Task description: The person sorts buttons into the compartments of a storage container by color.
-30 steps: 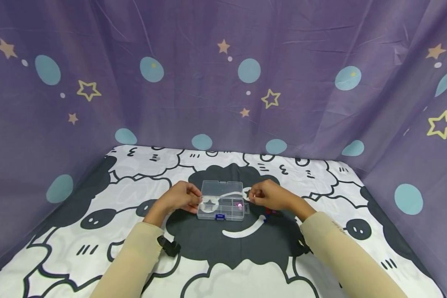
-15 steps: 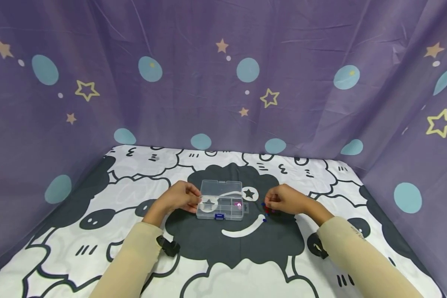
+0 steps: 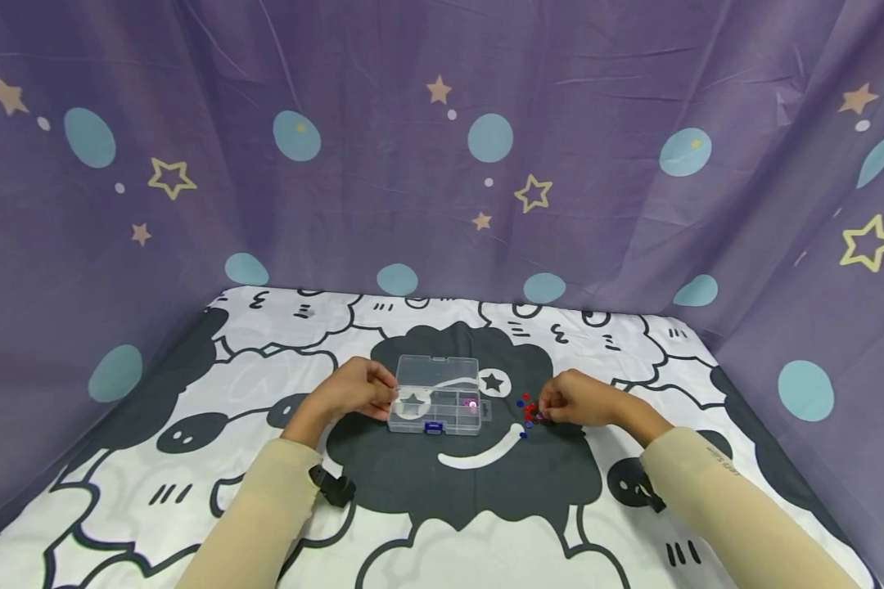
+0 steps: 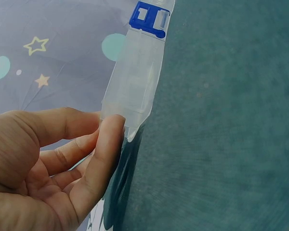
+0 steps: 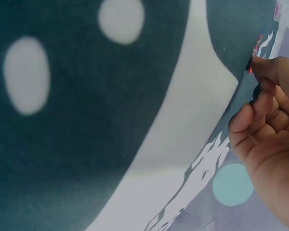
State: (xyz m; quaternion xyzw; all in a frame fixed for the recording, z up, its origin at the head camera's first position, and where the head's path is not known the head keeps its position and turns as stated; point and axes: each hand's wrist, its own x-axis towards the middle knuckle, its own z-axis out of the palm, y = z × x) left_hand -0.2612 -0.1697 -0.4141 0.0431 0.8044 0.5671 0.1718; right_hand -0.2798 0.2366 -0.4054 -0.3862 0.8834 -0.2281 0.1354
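Note:
A clear plastic compartment box (image 3: 445,421) with a blue latch (image 4: 149,19) lies with its lid (image 3: 439,372) raised. My left hand (image 3: 357,388) grips the box's left end between thumb and fingers. One right-hand compartment has small pink pieces (image 3: 471,404) in it. To the right of the box lies a loose group of tiny red and blue pieces (image 3: 528,409), too small to tell their kind. My right hand (image 3: 578,399) is at the right edge of this group, its fingers curled and fingertips down among the pieces. Whether it pinches one is hidden.
The cloth (image 3: 471,523) under everything has a black-and-white cartoon sheep print. A lone blue piece (image 3: 524,435) lies a little nearer than the group. Behind hangs a purple curtain (image 3: 383,213) with stars and dots.
My right hand has moved from beside the box rightward to the small pieces, then slightly farther right, uncovering more of them. My left hand has stayed on the box.

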